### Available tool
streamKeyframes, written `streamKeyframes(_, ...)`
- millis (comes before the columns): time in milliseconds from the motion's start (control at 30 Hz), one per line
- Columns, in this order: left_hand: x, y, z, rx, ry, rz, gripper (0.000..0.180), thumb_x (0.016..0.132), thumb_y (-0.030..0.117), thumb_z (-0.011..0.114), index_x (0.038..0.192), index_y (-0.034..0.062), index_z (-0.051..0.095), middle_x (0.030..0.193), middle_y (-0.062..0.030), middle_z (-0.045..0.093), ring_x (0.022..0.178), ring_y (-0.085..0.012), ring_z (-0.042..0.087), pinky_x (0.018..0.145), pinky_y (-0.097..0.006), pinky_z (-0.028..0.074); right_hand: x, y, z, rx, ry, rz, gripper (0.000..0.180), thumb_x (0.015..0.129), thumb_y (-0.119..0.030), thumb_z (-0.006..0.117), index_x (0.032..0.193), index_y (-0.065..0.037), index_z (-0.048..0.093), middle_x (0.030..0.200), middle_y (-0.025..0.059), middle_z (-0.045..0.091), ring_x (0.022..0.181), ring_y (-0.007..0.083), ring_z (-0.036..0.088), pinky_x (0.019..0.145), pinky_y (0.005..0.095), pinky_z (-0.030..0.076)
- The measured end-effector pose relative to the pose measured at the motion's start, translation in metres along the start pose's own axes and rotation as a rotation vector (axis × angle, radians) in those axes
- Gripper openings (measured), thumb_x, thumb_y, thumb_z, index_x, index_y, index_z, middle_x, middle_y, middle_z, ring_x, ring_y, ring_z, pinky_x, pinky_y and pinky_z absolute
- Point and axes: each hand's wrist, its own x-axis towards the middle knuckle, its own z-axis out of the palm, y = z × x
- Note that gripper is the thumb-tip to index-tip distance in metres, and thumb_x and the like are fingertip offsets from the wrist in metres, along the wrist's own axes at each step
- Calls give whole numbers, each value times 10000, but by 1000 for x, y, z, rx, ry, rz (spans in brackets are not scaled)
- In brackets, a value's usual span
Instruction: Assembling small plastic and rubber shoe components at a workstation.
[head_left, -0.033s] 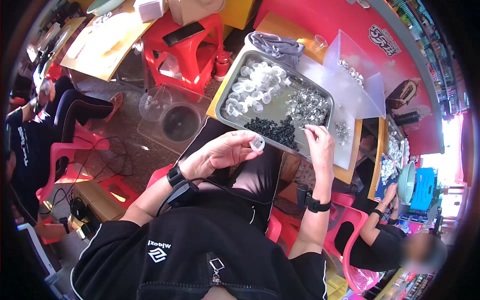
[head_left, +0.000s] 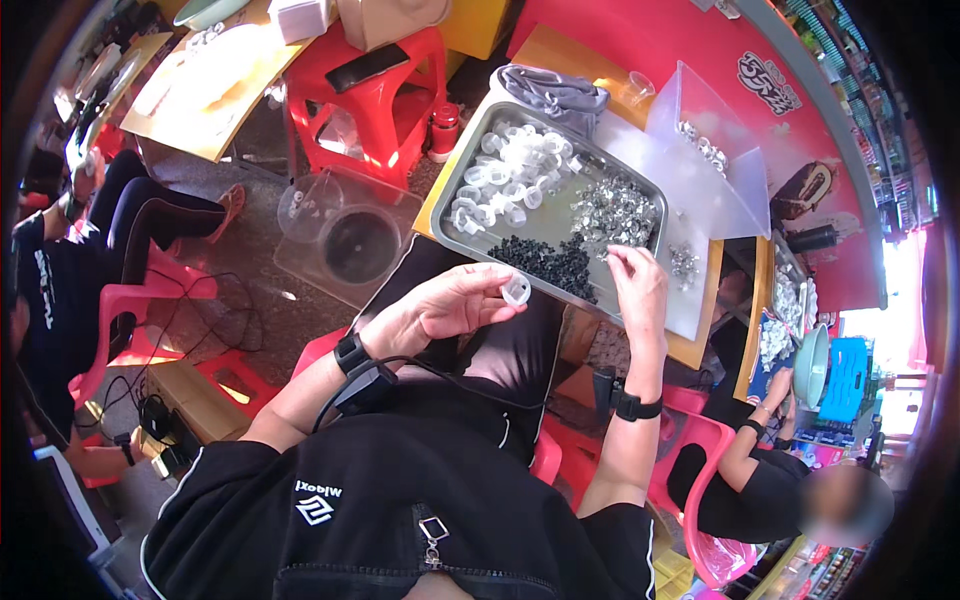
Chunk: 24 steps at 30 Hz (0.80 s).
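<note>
My left hand [head_left: 452,303] is closed, pinching a small round translucent white plastic cap [head_left: 516,291] over my lap. My right hand [head_left: 641,284] hovers at the near right edge of a metal tray [head_left: 437,238], thumb and fingers pinched together close to the silver bits. Whatever its fingertips hold is too small to make out. In the tray lie three heaps: white plastic caps [head_left: 512,165] at the far left, small black pieces [head_left: 545,258] along the near side, and small shiny metal pieces [head_left: 612,212] at the right.
Right of the tray a clear plastic bin [head_left: 725,185] holds more metal pieces. A grey cloth [head_left: 552,92] lies behind the tray. A red stool [head_left: 370,110] carries a phone [head_left: 368,67]. People sit at the left and the lower right. A cable crosses my left forearm.
My right hand has shifted very slightly upward at the tray's edge. My left hand and the cap are almost unmoved.
</note>
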Motion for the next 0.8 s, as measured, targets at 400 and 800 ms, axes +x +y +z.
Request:
streamKeyframes(400,-16,15,-19,-65,100,45,263,874,182,627,1048,-10,583,973,-124,646,889,-219,649,761,-279,556,60,-7,25,-75,-426,-145,84,750,-80,641,806,-26,671,804,162,648,764,312,632,714,374,487)
streamKeyframes(800,-3,5,-20,-66,67,-47,251,883,191,613,1027,-12,583,958,-112,647,877,-203,649,754,-260,551,15,32,32,-49,-230,33,164,765,-132,665,881,-16,666,830,145,646,733,271,635,688,348,494)
